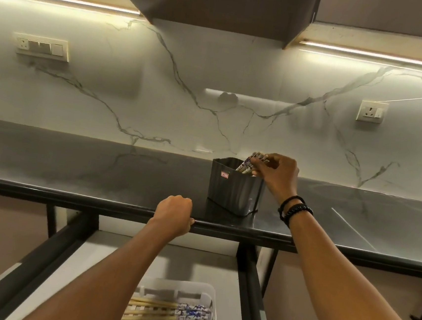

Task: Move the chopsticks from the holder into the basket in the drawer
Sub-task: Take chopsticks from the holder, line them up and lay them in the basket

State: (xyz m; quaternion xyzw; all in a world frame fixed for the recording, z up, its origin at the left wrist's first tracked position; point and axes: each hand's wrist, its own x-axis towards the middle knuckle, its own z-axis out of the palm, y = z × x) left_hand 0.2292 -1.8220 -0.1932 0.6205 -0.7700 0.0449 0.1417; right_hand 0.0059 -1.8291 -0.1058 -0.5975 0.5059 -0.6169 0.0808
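Right-hand fingertips (257,161) are pressed together, pinching the patterned top ends of the chopsticks (246,164) that stick up out of the holder (233,187). I can't tell how many sticks are in the pinch. My right hand (278,174) is arched over the holder's right rim. The wrist is bent down, with bead bracelets (294,209) on it.

The holder is dark and slim-walled, and stands upright on the countertop (87,171) near its front edge. My left hand (174,213) rests on that edge with fingers curled into a fist. I see nothing in it.

Below, the drawer (86,264) is pulled out. The white basket (213,298) sits in it with laid chopsticks (164,310) flat inside, patterned ends to the right.

Handling, my read:
- The sticks are light, stiff and thin. The finish is probably smooth, so they can slide or fan apart in a loose pinch.
- The holder looks light enough to tip or drag if I pull at an angle, so I'd lift straight up.
- I'd hold the decorated upper ends as a tight bundle and keep them parallel.
- Over the basket I'd turn them level, matching the ones lying there.
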